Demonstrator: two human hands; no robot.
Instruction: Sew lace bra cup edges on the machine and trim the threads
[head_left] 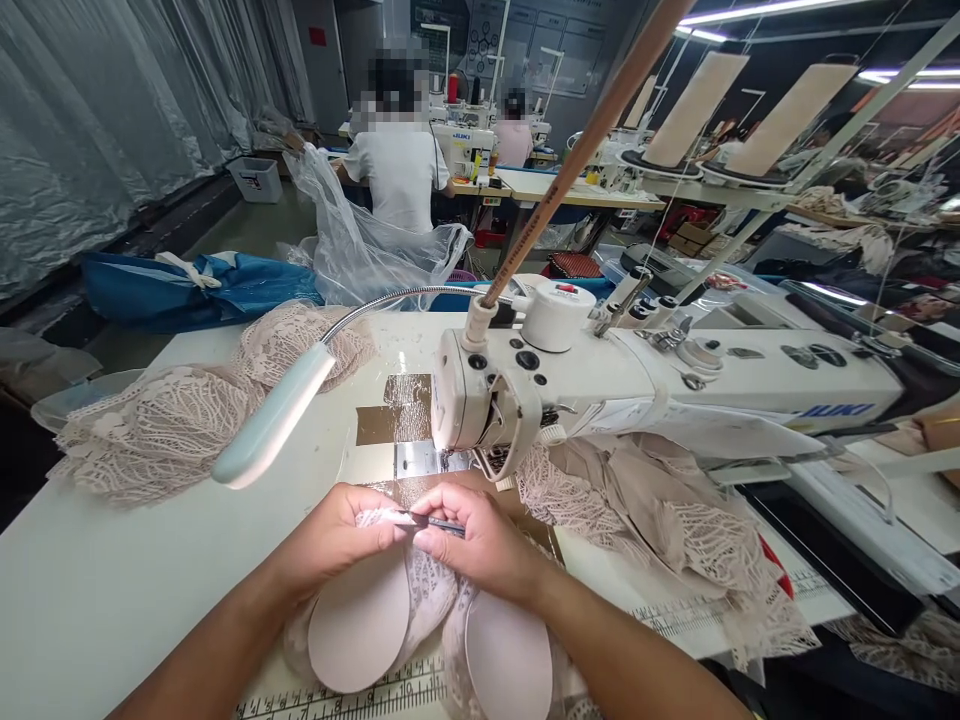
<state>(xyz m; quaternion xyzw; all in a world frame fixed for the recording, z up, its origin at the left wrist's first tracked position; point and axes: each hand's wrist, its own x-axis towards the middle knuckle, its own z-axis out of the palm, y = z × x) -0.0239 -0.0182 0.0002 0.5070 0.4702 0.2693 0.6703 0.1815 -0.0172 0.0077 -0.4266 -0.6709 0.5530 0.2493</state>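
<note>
A pale pink lace bra point(420, 620) with two padded cups lies inside up at the table's near edge. My left hand point(341, 535) pinches the lace at its centre, fingers closed. My right hand point(480, 540) is closed on a small dark tool point(439, 522), thin like tweezers or snips, whose tip touches the lace between both hands. Both hands sit just in front of the needle area point(450, 462) of a white sewing machine point(600, 385).
A gooseneck lamp point(274, 420) hangs over the table on the left. Piles of lace pieces lie at far left point(161, 430) and under the machine arm at right point(660, 520). A measuring tape point(360, 698) runs along the front edge. Other workers point(397, 160) sit at machines beyond.
</note>
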